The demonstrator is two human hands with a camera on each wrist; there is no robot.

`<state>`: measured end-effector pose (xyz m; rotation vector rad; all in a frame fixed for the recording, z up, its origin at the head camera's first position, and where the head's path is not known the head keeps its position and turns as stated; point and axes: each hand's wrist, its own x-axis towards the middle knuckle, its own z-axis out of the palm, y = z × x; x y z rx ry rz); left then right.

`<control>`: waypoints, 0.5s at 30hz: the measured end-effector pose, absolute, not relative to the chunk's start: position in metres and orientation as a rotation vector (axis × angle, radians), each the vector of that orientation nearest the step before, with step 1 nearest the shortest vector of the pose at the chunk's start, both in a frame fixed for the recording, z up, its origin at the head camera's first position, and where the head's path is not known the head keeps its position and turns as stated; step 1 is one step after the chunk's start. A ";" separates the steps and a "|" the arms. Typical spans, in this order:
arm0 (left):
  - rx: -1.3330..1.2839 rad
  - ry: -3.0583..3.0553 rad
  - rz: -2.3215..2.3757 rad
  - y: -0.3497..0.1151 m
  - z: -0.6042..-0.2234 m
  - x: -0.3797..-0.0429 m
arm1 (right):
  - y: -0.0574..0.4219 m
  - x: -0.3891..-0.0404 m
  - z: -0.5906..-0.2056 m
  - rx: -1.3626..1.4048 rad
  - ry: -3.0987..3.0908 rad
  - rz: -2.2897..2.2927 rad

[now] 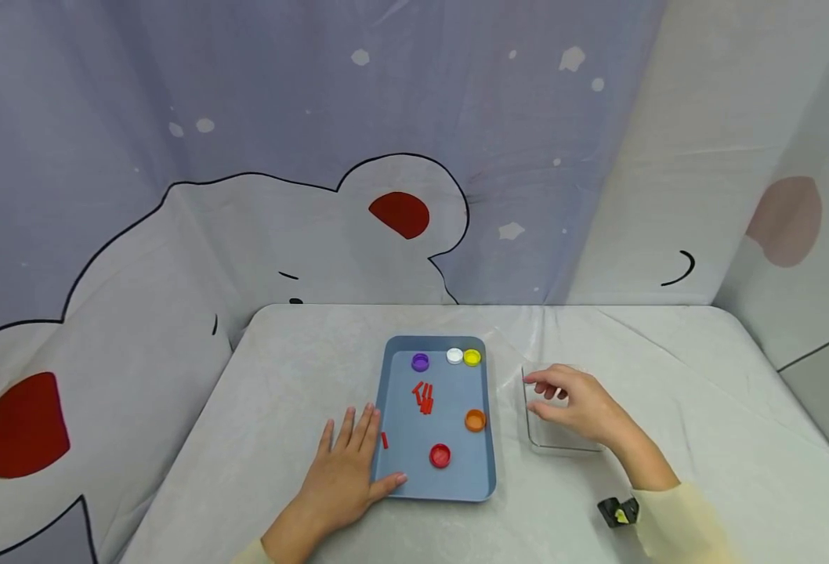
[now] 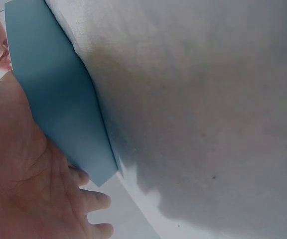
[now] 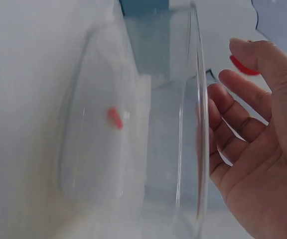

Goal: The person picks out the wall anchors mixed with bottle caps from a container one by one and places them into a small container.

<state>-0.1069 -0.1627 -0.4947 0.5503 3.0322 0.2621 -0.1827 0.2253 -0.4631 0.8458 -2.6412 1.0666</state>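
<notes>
Clear plastic formed the rectangular box [image 1: 562, 450] right of centre in the head view; a blurred small red piece [image 3: 114, 118] showed through its wall in the right wrist view, whether resting or falling I could not tell. The right hand [image 1: 578, 403], the nearer of the two hands, was over the box, fingers loosely bent, thumb apart, gripping nothing visible. To the left, at the frame's lower centre, lay a blue-grey rectangular tray [image 1: 457, 399], its long axis running up the frame. Mid-tray sat a cluster of short red sticks [image 1: 426, 406]; a lone red stick [image 1: 385, 440] lay near the tray's left edge, roughly in line with that axis, just beside the left hand [image 1: 340, 478]. This hand was spread flat, its thumb over the tray's lower left corner. Beneath everything stretched the white-covered counter [image 1: 302, 360].
</notes>
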 end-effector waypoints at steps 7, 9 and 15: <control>0.544 3.039 0.245 -0.163 -0.497 -0.108 | 0.195 -0.185 -0.465 0.891 -2.688 1.120; 0.536 3.042 0.243 -0.162 -0.497 -0.108 | 0.186 -0.185 -0.465 0.909 -2.704 1.136; 0.537 3.062 0.251 -0.162 -0.498 -0.106 | 0.161 -0.185 -0.467 0.958 -2.778 1.200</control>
